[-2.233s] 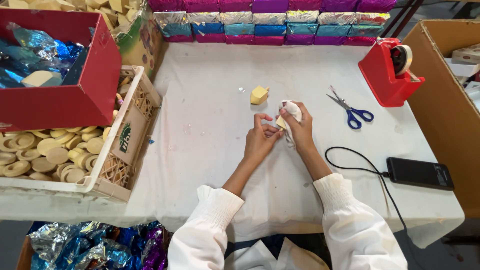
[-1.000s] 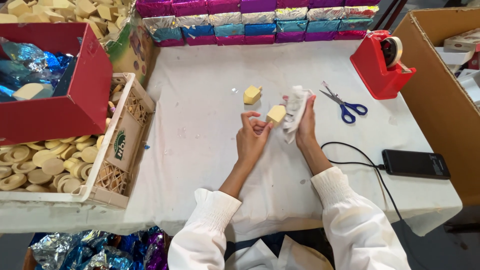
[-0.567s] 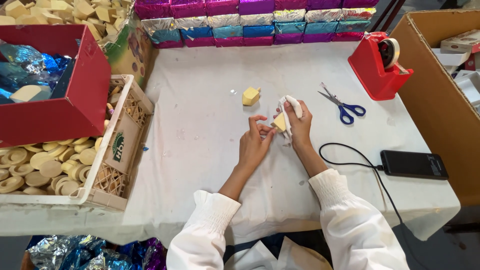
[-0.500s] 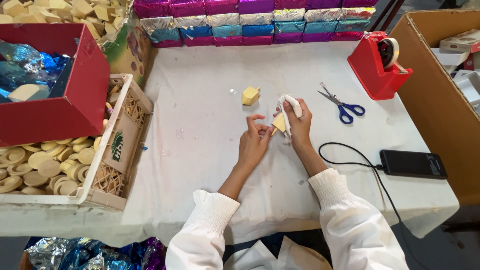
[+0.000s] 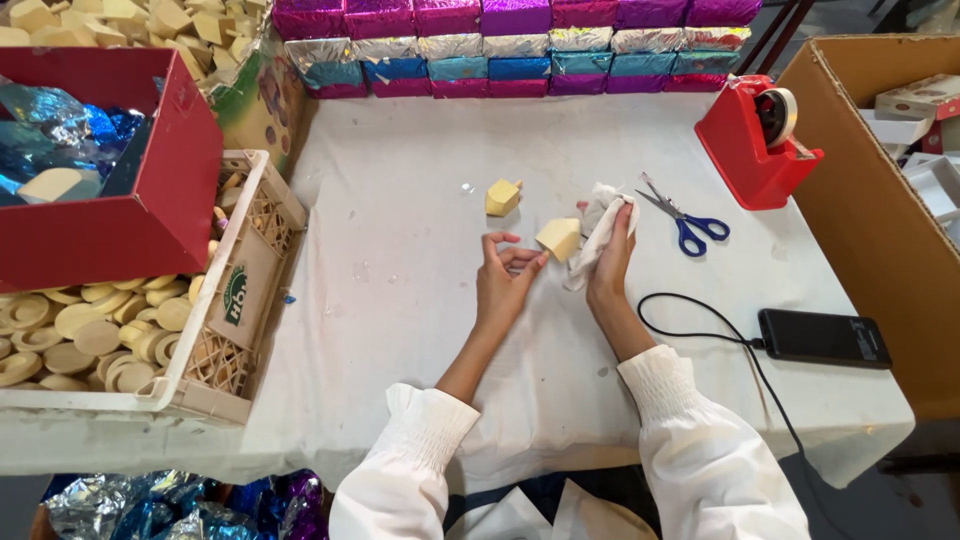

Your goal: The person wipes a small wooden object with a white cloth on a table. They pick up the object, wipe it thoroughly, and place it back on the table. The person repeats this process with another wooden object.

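**Pale yellow foam block, held against a white cloth at mid-bench**

The pale yellow foam block (image 5: 559,238) sits between the two hands, above the white-covered bench (image 5: 400,330), its right side pressed into the crumpled white cloth (image 5: 596,232). The right hand (image 5: 612,262) has its grip closed on that cloth, fingers wrapped over the top. The left hand (image 5: 503,282) has its grip apart, fingertips just touching the block's lower left corner, not clamped on it. As I judge it, a firmer pinch from the left would steady the block while the cloth works its faces.

Near the person the bench lies bare to its front edge. To the right a black cable (image 5: 700,330) loops to a dark phone (image 5: 822,337), close to the right forearm. Just beyond the hands lie a second pale yellow block (image 5: 502,197) and blue-handled scissors (image 5: 685,217), blades pointing toward the cloth. To the left stands a white plastic crate of pale wooden discs (image 5: 120,330). Farther off stand a red tape dispenser (image 5: 755,140) and a row of foil-wrapped boxes (image 5: 510,45) along the back edge.
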